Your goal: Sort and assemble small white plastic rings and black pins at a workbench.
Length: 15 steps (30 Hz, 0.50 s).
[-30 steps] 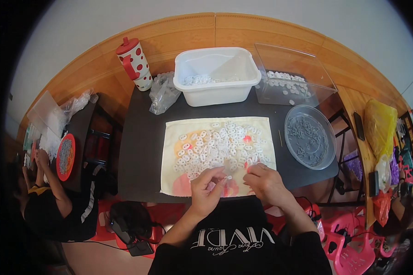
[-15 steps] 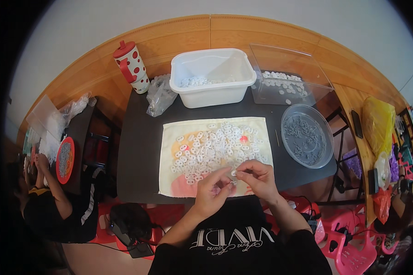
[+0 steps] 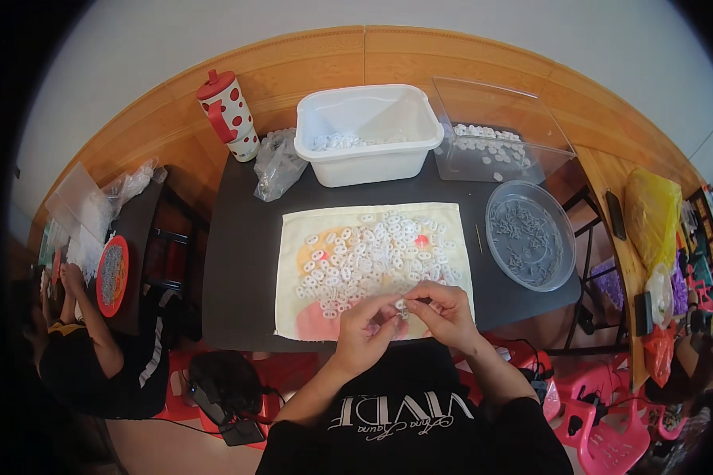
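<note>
Right hand (image 3: 445,315) on small white piece (image 3: 401,305)

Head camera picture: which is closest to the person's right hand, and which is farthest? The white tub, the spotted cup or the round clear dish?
From the right hand, nearest first:
1. Round clear dish, on the right side of the table.
2. White tub, at the back, around the middle.
3. Spotted cup, at the back left.
</note>
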Each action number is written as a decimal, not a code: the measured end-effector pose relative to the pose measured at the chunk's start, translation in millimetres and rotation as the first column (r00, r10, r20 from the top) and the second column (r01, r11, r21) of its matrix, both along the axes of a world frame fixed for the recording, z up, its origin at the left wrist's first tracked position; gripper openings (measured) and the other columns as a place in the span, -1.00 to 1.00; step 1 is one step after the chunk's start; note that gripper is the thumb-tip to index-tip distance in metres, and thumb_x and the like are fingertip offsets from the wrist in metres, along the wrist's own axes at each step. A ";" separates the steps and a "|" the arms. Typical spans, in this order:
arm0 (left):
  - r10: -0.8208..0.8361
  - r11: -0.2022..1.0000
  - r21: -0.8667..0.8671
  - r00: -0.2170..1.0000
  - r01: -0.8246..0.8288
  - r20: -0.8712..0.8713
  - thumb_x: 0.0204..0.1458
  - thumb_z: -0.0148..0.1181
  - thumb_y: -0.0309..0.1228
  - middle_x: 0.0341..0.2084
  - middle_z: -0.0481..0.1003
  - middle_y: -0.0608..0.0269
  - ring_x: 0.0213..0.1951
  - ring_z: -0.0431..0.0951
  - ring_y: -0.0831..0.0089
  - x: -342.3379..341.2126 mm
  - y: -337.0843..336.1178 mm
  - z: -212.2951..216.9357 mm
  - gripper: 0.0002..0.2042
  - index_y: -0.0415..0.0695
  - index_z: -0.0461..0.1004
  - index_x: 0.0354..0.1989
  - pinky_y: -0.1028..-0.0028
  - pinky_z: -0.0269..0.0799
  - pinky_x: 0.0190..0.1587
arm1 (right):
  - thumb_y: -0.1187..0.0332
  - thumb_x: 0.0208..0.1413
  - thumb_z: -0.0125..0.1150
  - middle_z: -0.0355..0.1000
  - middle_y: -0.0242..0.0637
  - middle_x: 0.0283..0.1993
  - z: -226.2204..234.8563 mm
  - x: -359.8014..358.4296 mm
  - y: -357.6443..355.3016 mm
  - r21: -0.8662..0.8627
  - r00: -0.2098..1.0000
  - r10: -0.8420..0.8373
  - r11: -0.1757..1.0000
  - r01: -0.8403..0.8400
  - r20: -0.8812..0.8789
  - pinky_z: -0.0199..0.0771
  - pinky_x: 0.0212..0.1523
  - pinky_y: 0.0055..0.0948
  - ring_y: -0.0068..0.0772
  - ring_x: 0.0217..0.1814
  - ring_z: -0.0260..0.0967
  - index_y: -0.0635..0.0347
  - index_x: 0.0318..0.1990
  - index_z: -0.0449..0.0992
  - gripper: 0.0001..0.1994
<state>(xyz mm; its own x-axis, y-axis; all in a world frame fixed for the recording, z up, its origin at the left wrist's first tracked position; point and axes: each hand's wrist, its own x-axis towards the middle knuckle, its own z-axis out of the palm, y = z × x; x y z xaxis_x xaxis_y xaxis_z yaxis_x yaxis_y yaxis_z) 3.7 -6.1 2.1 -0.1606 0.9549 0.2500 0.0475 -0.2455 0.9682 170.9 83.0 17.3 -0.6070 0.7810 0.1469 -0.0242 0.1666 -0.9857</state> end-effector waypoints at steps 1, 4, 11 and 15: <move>0.001 1.000 0.009 1.000 -0.001 0.001 0.07 0.17 -0.72 -0.38 0.51 0.32 -0.38 0.50 0.66 0.3 0.4 -0.2 -0.65 -0.28 0.49 0.06 0.66 0.43 -0.35 | 0.60 0.17 0.23 0.53 -0.30 -0.31 -3.8 -1.0 1.2 0.096 0.999 -0.005 0.995 0.009 -0.041 0.37 -0.36 -0.62 -0.63 -0.34 0.42 0.37 -0.19 0.58 -0.91; 0.011 1.000 -0.016 0.999 -0.012 -0.035 0.06 0.17 -0.72 -0.39 0.51 0.31 -0.38 0.50 0.66 -0.9 -1.1 -1.2 -0.65 -0.28 0.49 0.06 0.65 0.45 -0.34 | 0.60 0.17 0.23 0.52 -0.33 -0.34 0.5 -1.2 -1.0 0.135 0.998 -0.009 0.991 0.017 -0.061 0.32 -0.43 -0.65 -0.67 -0.38 0.39 0.36 -0.18 0.60 -0.90; 0.021 1.000 0.016 1.000 -0.021 -0.023 0.05 0.18 -0.73 -0.40 0.50 0.30 -0.41 0.50 0.64 1.2 1.4 -4.3 -0.66 -0.27 0.51 0.03 0.65 0.42 -0.38 | 0.62 0.12 0.26 0.51 -0.23 -0.37 -2.6 -0.2 2.2 0.274 1.000 -0.011 0.962 0.014 -0.012 0.33 -0.43 -0.55 -0.51 -0.40 0.42 0.33 -0.21 0.60 -0.89; 0.073 0.996 0.050 0.997 -0.072 -0.033 0.05 0.17 -0.74 -0.38 0.50 0.30 -0.43 0.49 0.64 3.0 1.4 -8.9 -0.69 -0.28 0.52 0.00 0.65 0.40 -0.41 | 0.63 0.08 0.28 0.49 -0.20 -0.40 3.6 -1.3 2.6 0.380 0.999 -0.025 0.925 0.005 0.048 0.31 -0.46 -0.49 -0.40 -0.43 0.42 0.31 -0.23 0.59 -0.89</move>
